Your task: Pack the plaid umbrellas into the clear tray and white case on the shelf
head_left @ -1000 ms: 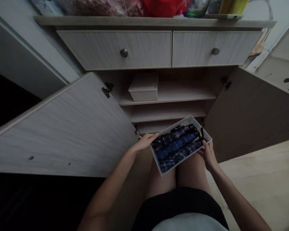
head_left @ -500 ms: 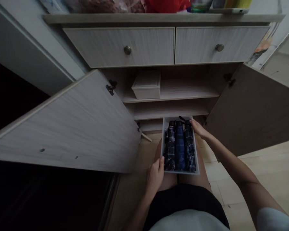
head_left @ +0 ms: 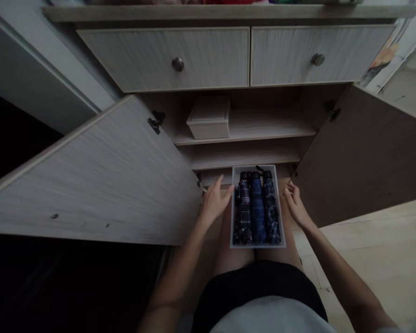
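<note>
Standing at left is an open cabinet door [head_left: 100,180]; next, your left hand [head_left: 215,200] is wide, thumb beside the lidless white box [head_left: 258,246], contact unclear. That box rests across your thighs [head_left: 234,259], holding three folded plaid umbrellas [head_left: 258,210]. Just rightward, your right hand [head_left: 296,202] curls loosely, slightly apart.

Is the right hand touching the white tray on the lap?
Apart. The head view shows it: the right hand is beside the white tray, with a visible gap between it and the tray's right-hand wall.
</note>
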Demonstrator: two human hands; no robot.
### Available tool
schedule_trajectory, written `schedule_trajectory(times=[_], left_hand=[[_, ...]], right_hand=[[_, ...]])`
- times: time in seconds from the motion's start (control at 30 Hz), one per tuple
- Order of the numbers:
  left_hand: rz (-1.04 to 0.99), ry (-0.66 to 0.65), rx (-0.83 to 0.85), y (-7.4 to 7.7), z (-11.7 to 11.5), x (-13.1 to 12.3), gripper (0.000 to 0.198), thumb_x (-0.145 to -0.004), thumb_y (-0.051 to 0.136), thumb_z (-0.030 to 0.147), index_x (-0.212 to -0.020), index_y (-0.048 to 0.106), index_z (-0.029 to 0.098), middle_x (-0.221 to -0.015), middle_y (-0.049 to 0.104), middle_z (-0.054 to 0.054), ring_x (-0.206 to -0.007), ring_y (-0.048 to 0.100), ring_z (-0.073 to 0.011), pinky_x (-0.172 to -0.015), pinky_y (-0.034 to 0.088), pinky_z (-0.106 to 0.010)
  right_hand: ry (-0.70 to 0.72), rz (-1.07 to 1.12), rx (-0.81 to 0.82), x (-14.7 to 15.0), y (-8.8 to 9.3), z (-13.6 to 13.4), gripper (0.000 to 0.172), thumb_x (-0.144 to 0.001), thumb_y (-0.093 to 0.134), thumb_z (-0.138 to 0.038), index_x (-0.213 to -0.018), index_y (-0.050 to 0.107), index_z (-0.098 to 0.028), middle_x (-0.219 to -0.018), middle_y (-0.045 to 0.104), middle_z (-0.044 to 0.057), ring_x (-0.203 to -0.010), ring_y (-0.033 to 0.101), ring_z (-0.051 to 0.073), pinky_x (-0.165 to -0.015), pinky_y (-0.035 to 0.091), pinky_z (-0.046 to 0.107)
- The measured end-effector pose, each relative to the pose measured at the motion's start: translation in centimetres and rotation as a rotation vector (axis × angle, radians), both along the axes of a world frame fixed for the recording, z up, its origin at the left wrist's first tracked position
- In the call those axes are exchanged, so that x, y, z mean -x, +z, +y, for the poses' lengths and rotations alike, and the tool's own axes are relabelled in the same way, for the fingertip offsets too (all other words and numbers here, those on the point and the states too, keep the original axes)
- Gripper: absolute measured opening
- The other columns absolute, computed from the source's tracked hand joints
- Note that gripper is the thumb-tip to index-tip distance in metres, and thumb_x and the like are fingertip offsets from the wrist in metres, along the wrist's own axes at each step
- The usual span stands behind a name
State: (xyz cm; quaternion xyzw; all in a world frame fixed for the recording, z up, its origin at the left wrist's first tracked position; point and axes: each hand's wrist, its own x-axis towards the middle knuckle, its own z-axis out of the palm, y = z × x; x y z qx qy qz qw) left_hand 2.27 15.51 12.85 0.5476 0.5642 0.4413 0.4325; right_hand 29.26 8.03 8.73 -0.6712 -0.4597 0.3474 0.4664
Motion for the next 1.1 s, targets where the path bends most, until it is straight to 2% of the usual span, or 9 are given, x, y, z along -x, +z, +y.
schedule_trajectory(times=[0.1,0.2,0.3,0.4,0.53,0.63,0.83,0.97,1.1], left_hand=[[0.105,-0.210,-0.079,1.0,6.3,-1.5,0.056,-0.073,0.081,0.038,-0.124,0.066,0.021,-0.151,0.052,-0.011,-0.148,0.035,-0.0322,-0.123,0.021,-0.038],[0.336,-0.533,-0.109,1.5,10.8,-3.3,0.045,-0.080,0.073,0.042,-0.117,0.071,0.016,-0.136,0.066,-0.013,-0.132,0.053,-0.0330,-0.115,0.033,-0.039],[0.557,-0.771,-0.164,1.8,12.6,-4.2,0.033,-0.089,0.060,0.040,-0.105,0.076,0.016,-0.113,0.076,-0.010,-0.109,0.066,-0.0292,-0.098,0.044,-0.034],[0.653,-0.792,-0.245,2.3,12.4,-4.2,0.030,-0.091,0.055,0.038,-0.096,0.078,0.019,-0.096,0.078,-0.007,-0.095,0.067,-0.0263,-0.086,0.044,-0.030],[0.701,-0.694,-0.304,2.9,10.6,-2.6,0.031,-0.093,0.053,0.038,-0.086,0.076,0.018,-0.087,0.076,-0.008,-0.084,0.065,-0.0244,-0.077,0.040,-0.029],[0.749,-0.575,-0.256,2.8,8.4,-0.3,0.035,-0.094,0.049,0.038,-0.081,0.073,0.017,-0.077,0.071,-0.007,-0.074,0.062,-0.0222,-0.071,0.038,-0.029],[0.744,-0.289,-0.132,2.0,-0.3,3.4,0.033,-0.095,0.044,0.034,-0.077,0.067,0.018,-0.068,0.066,-0.004,-0.066,0.059,-0.0182,-0.064,0.035,-0.027],[0.758,-0.142,-0.018,1.0,-6.0,2.9,0.030,-0.095,0.046,0.030,-0.072,0.061,0.019,-0.064,0.065,-0.004,-0.062,0.061,-0.0173,-0.061,0.035,-0.026],[0.769,-0.051,0.029,-0.3,-8.2,1.2,0.029,-0.096,0.046,0.026,-0.074,0.062,0.019,-0.065,0.067,-0.006,-0.064,0.065,-0.0190,-0.062,0.035,-0.027]], right_hand=[[-0.056,-0.004,0.078,1.5,-1.7,-7.6,0.056,-0.088,0.043,-0.072,-0.117,0.045,-0.025,-0.124,0.062,0.016,-0.115,0.062,0.028,-0.097,0.052,0.045],[0.029,-0.046,0.252,3.5,-2.2,-12.4,0.046,-0.089,0.044,-0.069,-0.108,0.049,-0.027,-0.103,0.069,0.011,-0.089,0.068,0.028,-0.080,0.056,0.046],[0.080,-0.116,0.284,5.0,-2.0,-13.2,0.045,-0.090,0.042,-0.066,-0.111,0.050,-0.027,-0.100,0.070,0.011,-0.079,0.067,0.028,-0.073,0.055,0.046],[0.062,-0.199,0.179,5.3,-1.8,-12.1,0.038,-0.092,0.039,-0.056,-0.113,0.051,-0.026,-0.111,0.069,0.014,-0.088,0.068,0.030,-0.077,0.055,0.046],[0.103,-0.284,0.148,3.0,-0.9,-10.5,0.033,-0.092,0.036,-0.046,-0.106,0.056,-0.025,-0.089,0.071,0.011,-0.075,0.069,0.029,-0.070,0.054,0.042],[0.160,-0.322,0.117,-0.7,1.4,-8.5,0.034,-0.091,0.039,-0.046,-0.100,0.062,-0.023,-0.076,0.070,0.008,-0.066,0.069,0.027,-0.062,0.052,0.036],[0.479,-0.522,0.077,-6.6,7.1,0.0,0.031,-0.090,0.045,-0.037,-0.094,0.071,-0.020,-0.065,0.069,0.004,-0.054,0.064,0.019,-0.055,0.047,0.026],[0.677,-0.686,0.064,-7.2,8.6,5.5,0.027,-0.090,0.048,-0.026,-0.095,0.074,-0.020,-0.064,0.070,0.004,-0.057,0.063,0.018,-0.061,0.046,0.026],[0.746,-0.812,0.086,-6.8,8.4,8.2,0.028,-0.093,0.049,-0.022,-0.098,0.075,-0.016,-0.077,0.074,0.008,-0.069,0.067,0.019,-0.067,0.045,0.026]])
